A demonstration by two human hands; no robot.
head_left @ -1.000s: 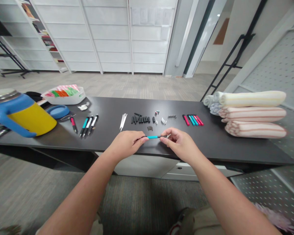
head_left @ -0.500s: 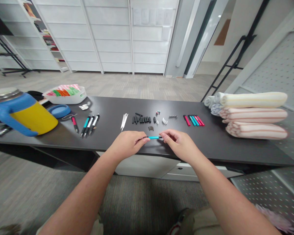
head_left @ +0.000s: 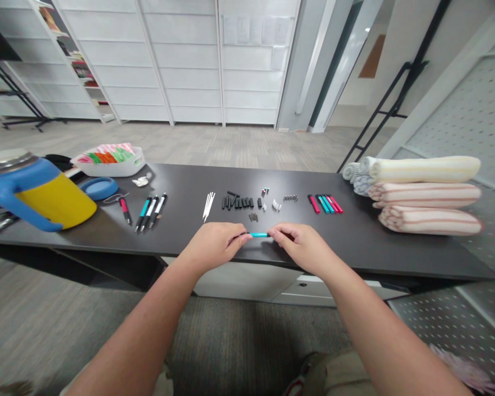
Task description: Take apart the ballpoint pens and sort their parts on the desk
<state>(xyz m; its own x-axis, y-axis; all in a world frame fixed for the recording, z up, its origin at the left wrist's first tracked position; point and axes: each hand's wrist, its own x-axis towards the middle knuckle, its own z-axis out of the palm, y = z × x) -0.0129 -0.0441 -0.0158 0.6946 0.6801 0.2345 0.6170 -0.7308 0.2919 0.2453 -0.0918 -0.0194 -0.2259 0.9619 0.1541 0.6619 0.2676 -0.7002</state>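
Note:
Between my hands a teal pen (head_left: 259,235) lies level, just above the front part of the dark desk. My left hand (head_left: 218,242) pinches its left end, and my right hand (head_left: 299,245) pinches the right end; the fingers hide both ends. Just beyond the hands are small dark springs or metal bits (head_left: 253,218), black pen parts (head_left: 243,203) and small white pieces (head_left: 276,205). White refill sticks (head_left: 208,206) lie to the left of these. Pink and teal pen barrels (head_left: 329,204) form a row to the right.
Several whole pens (head_left: 150,212) and a pink pen (head_left: 125,211) lie on the left of the desk (head_left: 177,179). A blue-yellow jug (head_left: 53,198), a blue lid (head_left: 101,188) and a white basket (head_left: 126,165) stand far left. Rolled towels (head_left: 429,195) are stacked at right.
The right hand has come slightly closer to the left, and a little less of the teal pen shows between them. Both still grip its ends.

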